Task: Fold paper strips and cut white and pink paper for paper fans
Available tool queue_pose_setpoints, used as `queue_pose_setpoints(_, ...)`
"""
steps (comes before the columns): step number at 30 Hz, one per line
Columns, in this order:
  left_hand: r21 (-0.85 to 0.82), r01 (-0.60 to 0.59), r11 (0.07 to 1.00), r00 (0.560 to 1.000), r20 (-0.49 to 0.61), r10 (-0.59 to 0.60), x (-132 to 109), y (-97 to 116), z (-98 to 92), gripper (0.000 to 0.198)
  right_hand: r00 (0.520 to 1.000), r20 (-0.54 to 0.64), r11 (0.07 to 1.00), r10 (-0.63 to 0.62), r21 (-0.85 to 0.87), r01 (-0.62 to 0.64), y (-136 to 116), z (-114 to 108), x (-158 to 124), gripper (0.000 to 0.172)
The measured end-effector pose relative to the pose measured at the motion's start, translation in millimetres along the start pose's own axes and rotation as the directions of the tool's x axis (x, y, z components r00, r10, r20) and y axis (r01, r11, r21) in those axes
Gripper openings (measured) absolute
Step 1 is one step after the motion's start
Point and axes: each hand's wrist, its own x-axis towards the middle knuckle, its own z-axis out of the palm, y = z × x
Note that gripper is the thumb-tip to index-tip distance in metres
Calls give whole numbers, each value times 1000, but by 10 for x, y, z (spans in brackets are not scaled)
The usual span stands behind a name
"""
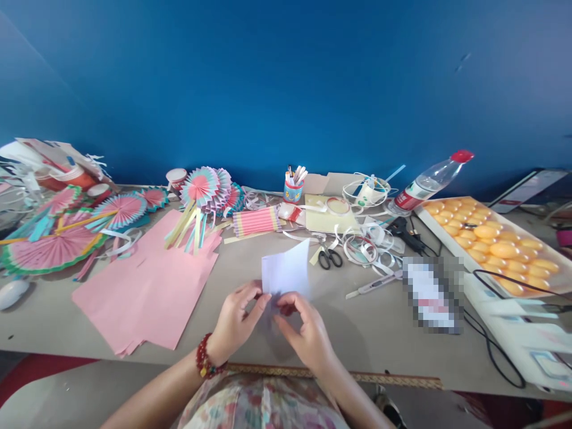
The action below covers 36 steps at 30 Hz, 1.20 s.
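A small sheet of pale white paper (286, 268) stands tilted up above the table, its lower part between my hands. My left hand (239, 316) pinches the paper's lower left edge between thumb and fingers. On the other side, my right hand (306, 330) has its thumb and curled fingers at the lower right edge of the same sheet. Part of the paper's bottom is hidden by my fingers. Just beyond the right hand lie black-handled scissors (329, 257) and a utility knife (374, 283).
Pink paper sheets (152, 286) lie at left, near folded paper fans (49, 244). Behind are a pleated strip (255, 220) and pen cup (294, 187). At right stand a tilted bottle (429, 183), glue gun (406, 233), a panel with yellow domes (496, 244) and black cables (496, 351).
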Motion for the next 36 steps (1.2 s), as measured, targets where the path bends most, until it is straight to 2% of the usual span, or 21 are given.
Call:
queue_pose_setpoints(2, 126, -199, 972, 977, -58, 207, 35, 5, -103, 15, 973, -156, 973, -169, -185, 139, -50, -123, 21, 20)
queue_pose_setpoints(4, 235, -376, 896, 913, -69, 401, 67, 9, -228, 24, 876, -298, 884, -379, -397, 248, -115, -255, 51, 40)
queue_pose_setpoints(6, 341, -462, 819, 859, -56, 509, 96, 6, -322, 33, 767, -324, 770, -553, -551, 323, -177, -355, 87, 60)
queue_pose_setpoints(7, 393, -479, 785, 842, -47, 538, 107, -1, -346, 35, 730, -310, 722, -609, -597, 349, -197, -385, 104, 66)
queue_pose_setpoints(9, 491, -478, 728, 830, -19, 557, 123, -32, -341, 34, 704, -261, 664, -660, -641, 384, -201, -400, 131, 72)
queue_pose_setpoints(10, 533, -464, 707, 836, -2, 549, 126, -54, -316, 33, 713, -232, 651, -662, -649, 393, -184, -389, 138, 72)
queue_pose_setpoints(12, 593, -440, 675, 854, 45, 518, 126, -106, -239, 26, 767, -146, 640, -625, -659, 396, -118, -341, 136, 66)
queue_pose_setpoints(15, 613, -448, 651, 871, 138, 471, 110, -171, -112, 20, 863, 17, 640, -504, -664, 387, 10, -250, 110, 41)
queue_pose_setpoints(17, 597, -481, 643, 863, 194, 466, 94, -193, -51, 19, 889, 100, 647, -446, -650, 398, 85, -205, 100, 24)
queue_pose_setpoints(19, 573, -514, 638, 851, 250, 461, 79, -205, -18, 19, 893, 162, 655, -420, -628, 421, 148, -184, 102, 16)
queue_pose_setpoints(23, 552, -544, 631, 838, 330, 434, 33, -267, -30, 17, 900, 214, 646, -379, -635, 423, 277, -204, 97, 20)
queue_pose_setpoints(28, 565, -502, 655, 865, 354, 357, -93, -431, -104, 16, 918, 241, 651, -316, -648, 395, 408, -252, 16, 19)
queue_pose_setpoints(36, 475, -360, 803, 913, 355, 199, -140, -509, -143, 23, 934, 289, 736, -210, -582, 345, 364, -240, 45, 14)
